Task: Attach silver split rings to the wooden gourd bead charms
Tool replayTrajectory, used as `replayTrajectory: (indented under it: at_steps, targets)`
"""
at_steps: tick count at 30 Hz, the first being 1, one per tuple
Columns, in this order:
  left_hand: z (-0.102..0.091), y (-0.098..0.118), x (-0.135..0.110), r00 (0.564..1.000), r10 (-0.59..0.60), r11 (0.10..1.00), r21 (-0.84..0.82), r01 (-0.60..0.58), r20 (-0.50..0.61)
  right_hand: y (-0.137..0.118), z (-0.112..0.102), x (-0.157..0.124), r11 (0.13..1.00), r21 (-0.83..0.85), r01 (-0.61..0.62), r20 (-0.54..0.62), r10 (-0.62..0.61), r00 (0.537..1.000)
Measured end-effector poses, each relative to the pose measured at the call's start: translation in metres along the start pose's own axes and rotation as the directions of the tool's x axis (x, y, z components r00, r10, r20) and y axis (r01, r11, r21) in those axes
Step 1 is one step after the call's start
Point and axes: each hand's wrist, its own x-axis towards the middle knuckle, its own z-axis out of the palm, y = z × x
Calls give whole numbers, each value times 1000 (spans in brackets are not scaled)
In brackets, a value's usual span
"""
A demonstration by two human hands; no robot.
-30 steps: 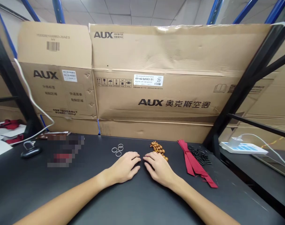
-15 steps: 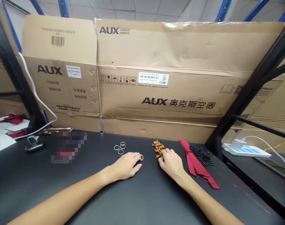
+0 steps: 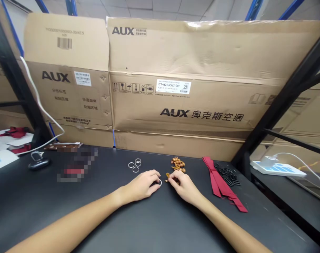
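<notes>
My left hand [image 3: 142, 185] rests on the black table [image 3: 154, 225], its fingertips pinched on a small metal ring [image 3: 159, 182]. My right hand [image 3: 183, 185] sits just to the right and pinches a small brown gourd-shaped charm [image 3: 167, 175] near that ring. A pile of the same brown charms [image 3: 178, 164] lies just beyond my right hand. Three loose metal rings [image 3: 134, 165] lie beyond my left hand.
Red ribbons [image 3: 221, 182] and a heap of black clips [image 3: 227, 174] lie to the right. Large AUX cardboard boxes [image 3: 181, 88] stand along the table's back. A black rack post [image 3: 278, 102] slants at right; a power strip [image 3: 277, 168] sits beyond it. A small dark object [image 3: 38, 163] lies far left.
My right hand took a brown charm from the pile and drew it left toward my left hand. My left hand stayed on the ring.
</notes>
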Motion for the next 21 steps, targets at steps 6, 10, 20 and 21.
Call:
replayTrajectory:
  at_steps: [6,10,20,21]
  targets:
    - [-1,-3,2,1000,1,1000,-20,-2,-8,-5,-2,0,996,85,-8,25,6,1000]
    - [-1,-1,3,999,36,994,101,-36,10,-4,-1,0,996,87,5,15,-6,1000]
    - [6,-1,5,979,192,871,449,-199,62,8,7,1,984,120,131,-42,-127,991]
    - [5,0,4,980,193,880,432,-196,51,8,7,0,984,116,131,-44,-127,991]
